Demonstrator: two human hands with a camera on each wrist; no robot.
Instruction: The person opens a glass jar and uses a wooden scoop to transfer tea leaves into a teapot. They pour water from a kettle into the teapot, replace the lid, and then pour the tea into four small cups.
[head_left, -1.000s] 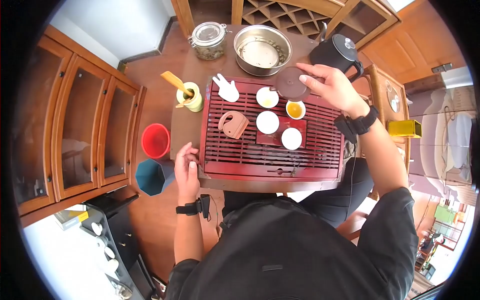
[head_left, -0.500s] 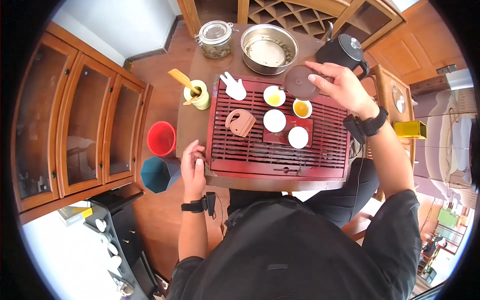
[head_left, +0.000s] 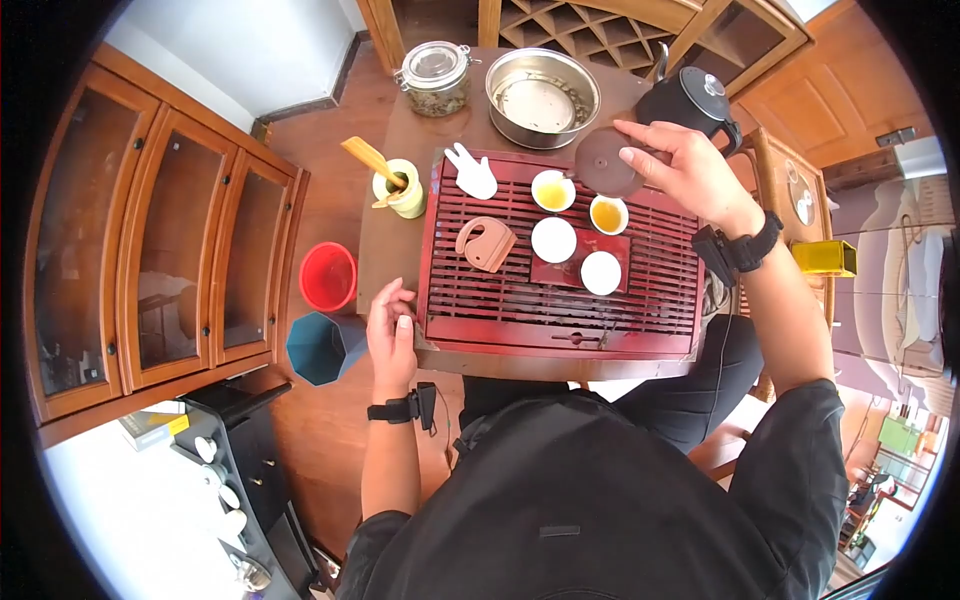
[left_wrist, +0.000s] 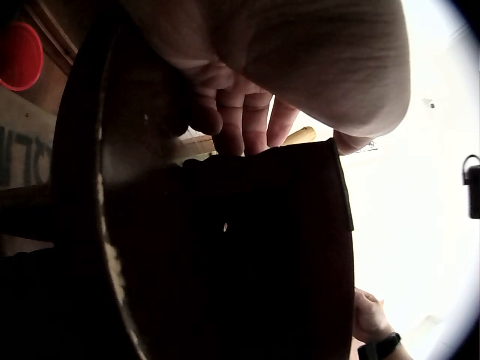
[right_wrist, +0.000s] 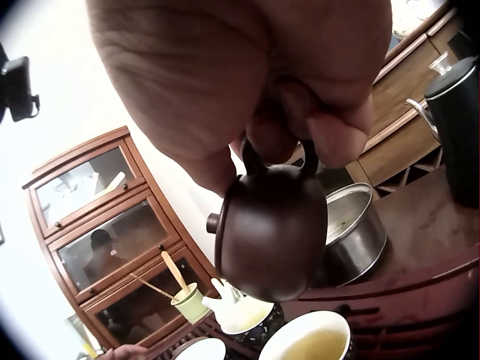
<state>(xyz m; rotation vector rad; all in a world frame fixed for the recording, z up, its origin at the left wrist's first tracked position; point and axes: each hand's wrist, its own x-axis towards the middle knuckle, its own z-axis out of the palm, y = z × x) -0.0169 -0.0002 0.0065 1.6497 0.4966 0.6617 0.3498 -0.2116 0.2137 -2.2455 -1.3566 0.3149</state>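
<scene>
The right hand [head_left: 705, 178] grips the handle of a dark brown teapot [head_left: 607, 162], held above the slatted red tea tray [head_left: 480, 335]. In the right wrist view the teapot [right_wrist: 274, 232] hangs below the curled fingers. Its spout is over a cup of pale yellow tea [head_left: 553, 192]; beside that stands a cup of darker tea [head_left: 608, 214]. Two white cups [head_left: 554, 240] [head_left: 601, 272] stand nearer the person on a small red stand. The left hand [head_left: 392, 335] rests at the tray's left edge, fingers loosely bent, holding nothing.
A pink clay piece [head_left: 486, 245] and a white hand-shaped piece [head_left: 474, 175] lie on the tray's left. Behind are a glass jar [head_left: 437, 85], a steel bowl [head_left: 543, 98] and a black kettle [head_left: 684, 100]. A green tool holder [head_left: 407, 195] stands left; red [head_left: 328, 277] and blue bins [head_left: 318, 348] are lower left.
The liquid in the cup under the spout has risen. The teapot remains over the cups in the right hand, and the head view has shifted slightly.
</scene>
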